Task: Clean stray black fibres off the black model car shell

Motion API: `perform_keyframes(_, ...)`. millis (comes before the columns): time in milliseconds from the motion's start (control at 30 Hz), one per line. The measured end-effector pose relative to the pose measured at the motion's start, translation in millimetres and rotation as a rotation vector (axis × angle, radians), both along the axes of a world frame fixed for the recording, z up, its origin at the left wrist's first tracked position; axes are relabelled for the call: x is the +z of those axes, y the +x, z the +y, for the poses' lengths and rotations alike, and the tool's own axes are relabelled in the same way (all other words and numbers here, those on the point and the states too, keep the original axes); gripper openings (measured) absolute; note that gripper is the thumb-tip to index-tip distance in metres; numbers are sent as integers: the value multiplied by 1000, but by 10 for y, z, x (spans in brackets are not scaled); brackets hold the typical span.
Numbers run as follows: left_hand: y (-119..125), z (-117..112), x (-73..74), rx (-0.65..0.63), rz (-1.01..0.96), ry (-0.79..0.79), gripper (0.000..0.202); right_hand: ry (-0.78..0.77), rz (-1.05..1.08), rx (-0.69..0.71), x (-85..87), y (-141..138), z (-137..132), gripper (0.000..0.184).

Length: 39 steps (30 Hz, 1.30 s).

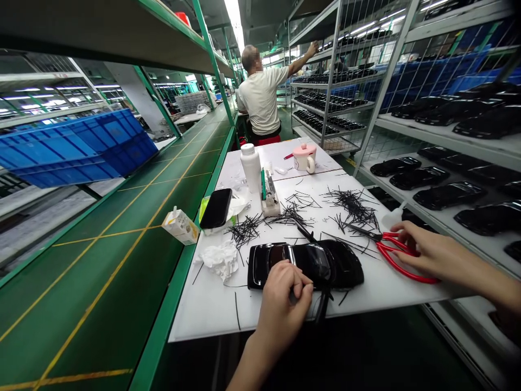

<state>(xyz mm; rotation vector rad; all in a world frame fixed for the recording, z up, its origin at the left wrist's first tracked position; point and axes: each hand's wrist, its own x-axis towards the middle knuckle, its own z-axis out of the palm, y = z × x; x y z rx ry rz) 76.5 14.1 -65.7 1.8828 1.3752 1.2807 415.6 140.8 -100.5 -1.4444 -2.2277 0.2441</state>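
Observation:
A glossy black model car (pixel 305 264) lies on the white tabletop, with one door swung out on the near side and one on the far side. My left hand (pixel 281 296) is at its near side, thumb and fingers pinched together; whatever is between the fingertips is too small or hidden to make out. Off to the right, my right hand (pixel 421 251) has its fingers on the red handles of a pair of scissors (pixel 393 250), whose blades point left toward the black strips. Thin black strips (pixel 353 207) lie in loose piles beyond the car.
Left of the car are crumpled tissue (pixel 222 259), a phone (pixel 216 208) and a drink carton (pixel 181 226). Behind stand a white bottle (pixel 250 167), a tool holder (pixel 270 203) and a lidded mug (pixel 304 158). A green conveyor (pixel 134 239) runs alongside; racks of black cars (pixel 431 182) flank the right.

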Motion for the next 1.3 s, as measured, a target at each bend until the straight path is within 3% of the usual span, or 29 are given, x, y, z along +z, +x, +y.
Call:
perform_keyframes(100, 14, -6, 7, 15, -16, -1, 33, -87, -40, 7, 107, 48, 7, 36)
perform_keyframes(267, 43, -3, 23, 59, -30, -4, 32, -35, 24, -107, 278, 5, -85, 57)
perform_keyframes(467, 70, -16, 31, 132, -45, -26, 32, -141, 11, -96, 284, 28, -283, 72)
perform_keyframes(600, 107, -40, 29, 205, -45, -62, 31, -184, 85, -6, 317, 31, -471, 66)
perform_keyframes(767, 163, -52, 39, 276, -88, -124, 33, -284, 254, 198, 288, -230, -753, 46)
perform_keyframes(967, 185, -59, 50, 296, -113, -138, 32, -104, 189, 434, 90, -424, -783, 48)
perform_keyframes(1100, 190, -69, 51, 295, -136, -139, 32, -19, 131, 470, 56, -472, -742, 51)
perform_keyframes(1300, 187, -67, 43, 290, -153, -140, 32, -28, 210, 485, 72, -568, -775, 49)
